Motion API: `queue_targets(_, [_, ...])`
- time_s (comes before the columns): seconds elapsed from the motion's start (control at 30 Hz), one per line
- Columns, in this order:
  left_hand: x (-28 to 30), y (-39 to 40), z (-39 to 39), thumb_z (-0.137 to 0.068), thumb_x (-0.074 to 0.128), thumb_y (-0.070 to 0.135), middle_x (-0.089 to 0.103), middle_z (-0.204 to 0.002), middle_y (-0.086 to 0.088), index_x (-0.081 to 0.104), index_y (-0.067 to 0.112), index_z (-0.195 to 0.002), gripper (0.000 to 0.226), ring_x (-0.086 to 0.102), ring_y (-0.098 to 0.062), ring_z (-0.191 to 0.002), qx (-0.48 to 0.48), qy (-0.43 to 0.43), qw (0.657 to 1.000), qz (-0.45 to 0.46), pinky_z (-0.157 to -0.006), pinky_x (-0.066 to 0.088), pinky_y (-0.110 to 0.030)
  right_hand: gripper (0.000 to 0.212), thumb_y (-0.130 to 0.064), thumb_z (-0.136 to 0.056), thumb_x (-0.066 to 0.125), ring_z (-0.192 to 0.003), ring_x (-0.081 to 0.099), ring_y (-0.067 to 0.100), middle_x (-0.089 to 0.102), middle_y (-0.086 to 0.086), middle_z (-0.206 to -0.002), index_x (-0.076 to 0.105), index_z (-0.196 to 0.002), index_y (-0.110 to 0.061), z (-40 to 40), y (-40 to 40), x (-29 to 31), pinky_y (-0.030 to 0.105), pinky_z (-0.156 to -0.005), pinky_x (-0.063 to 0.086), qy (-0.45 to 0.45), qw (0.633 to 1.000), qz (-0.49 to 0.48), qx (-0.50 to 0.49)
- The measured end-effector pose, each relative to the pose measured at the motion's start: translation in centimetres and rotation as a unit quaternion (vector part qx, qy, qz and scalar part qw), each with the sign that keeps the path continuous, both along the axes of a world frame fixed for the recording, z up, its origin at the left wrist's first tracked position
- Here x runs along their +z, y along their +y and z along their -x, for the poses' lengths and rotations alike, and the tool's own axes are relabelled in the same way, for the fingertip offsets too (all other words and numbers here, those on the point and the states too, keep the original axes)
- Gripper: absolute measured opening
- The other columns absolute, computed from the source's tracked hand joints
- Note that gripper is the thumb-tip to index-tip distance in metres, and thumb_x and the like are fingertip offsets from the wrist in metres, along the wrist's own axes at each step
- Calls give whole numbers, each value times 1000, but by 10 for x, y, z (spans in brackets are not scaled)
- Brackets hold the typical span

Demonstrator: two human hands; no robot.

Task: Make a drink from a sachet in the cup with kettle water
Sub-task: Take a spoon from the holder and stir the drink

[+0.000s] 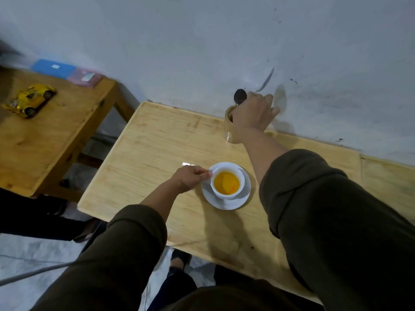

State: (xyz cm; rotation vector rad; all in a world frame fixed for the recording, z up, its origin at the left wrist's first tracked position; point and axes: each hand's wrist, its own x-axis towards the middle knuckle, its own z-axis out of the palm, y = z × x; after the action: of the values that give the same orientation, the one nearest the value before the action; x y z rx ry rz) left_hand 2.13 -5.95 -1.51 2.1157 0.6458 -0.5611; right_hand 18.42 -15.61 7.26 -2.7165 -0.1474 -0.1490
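Fingers (205,173) pinch the cup (227,184) of orange drink; right fingers (251,97) grip a spoon (241,96).

- The worktop (157,140) is pale wood, with its far edge against a grey wall.
- A white saucer (243,194) sits near the middle of it, with a white cup (241,178) of orange drink standing on it.
- A small silvery scrap (187,164) lies flat just left of the saucer; what it is cannot be told.
- A tan jar (230,129) stands near the far edge by the wall.
- A second, darker wooden table (45,140) stands to the left, apart, carrying a yellow toy car (31,99), a blue box (52,68) and a pink packet (84,77).
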Motion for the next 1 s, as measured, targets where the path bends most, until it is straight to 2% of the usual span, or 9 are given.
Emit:
queue_targets(0.13, [3, 0, -3, -94, 45, 48, 65, -125, -7, 63, 17, -125, 48, 56, -17, -100, -60, 10, 997, -45, -80, 37, -23, 30, -8, -84, 53, -117, 44, 26, 67, 7, -110, 61, -112, -14, 9, -12, 21, 39, -92, 31, -62, 997, -31, -33])
queue_targets(0.3, [6, 3, -3, -99, 36, 42, 62, -126, -15, 62, 6, -119, 48, 56, -30, -114, -122, 5, 991, -61, -80, 36, -27, 21, -16, -87, 53, -111, 47, 26, 68, 7, -105, 63, -105, -14, 41, -28, 31, 37, -88, 33, -95, 991, -53, -74])
queue_targets(0.4, [9, 6, -1, -100, 35, 38, 59, -133, -12, 58, 10, -129, 46, 55, -29, -119, -153, -1, 986, -62, -87, 44, -32, 23, -23, -92, 49, -107, 50, 28, 70, 12, -101, 65, -101, -8, 73, -34, 24, 37, -87, 37, -99, 989, -78, -80])
queue_targets(0.5, [8, 9, 0, -99, 38, 39, 56, -139, -9, 55, 18, -135, 45, 52, -27, -125, -182, -12, 980, -73, -100, 42, -33, 32, -22, -95, 47, -104, 54, 33, 68, 22, -99, 66, -97, 3, 105, -38, 16, 38, -83, 43, -68, 986, -122, -86])
queue_targets(0.63, [7, 10, 1, -98, 42, 35, 56, -138, -13, 56, 13, -134, 44, 52, -30, -125, -165, -37, 984, -55, -99, 42, -32, 26, -20, -93, 51, -94, 61, 35, 69, 23, -94, 66, -98, 1, 133, -43, -3, 35, -74, 45, 0, 985, -151, -84])
queue_targets(0.7, [6, 9, 3, -98, 43, 32, 57, -136, -14, 57, 12, -132, 42, 53, -32, -124, -157, -49, 985, -50, -99, 42, -32, 22, -21, -91, 55, -89, 63, 30, 70, 18, -92, 65, -97, -2, 145, -46, -8, 34, -76, 47, 29, 981, -173, -88])
queue_targets(0.8, [3, 8, 5, -97, 45, 32, 60, -133, -13, 59, 12, -129, 40, 55, -31, -122, -145, -63, 986, -45, -98, 43, -31, 16, -23, -88, 60, -78, 58, 19, 66, 5, -84, 67, -92, -9, 159, -50, -13, 24, -75, 43, 70, 978, -174, -88])
queue_targets(0.87, [1, 7, 6, -97, 46, 32, 61, -132, -13, 60, 13, -127, 39, 55, -31, -122, -131, -69, 988, -43, -98, 43, -31, 15, -22, -86, 63, -81, 60, 21, 66, 7, -87, 68, -90, -9, 161, -53, -19, 20, -72, 40, 82, 978, -174, -82])
queue_targets(1.0, [1, 6, 5, -96, 47, 30, 62, -130, -12, 62, 11, -125, 38, 56, -30, -121, -103, -63, 992, -34, -98, 43, -31, 20, -24, -88, 62, -90, 62, 27, 67, 16, -95, 68, -93, -6, 160, -60, -27, 26, -73, 39, 101, 981, -154, -63])
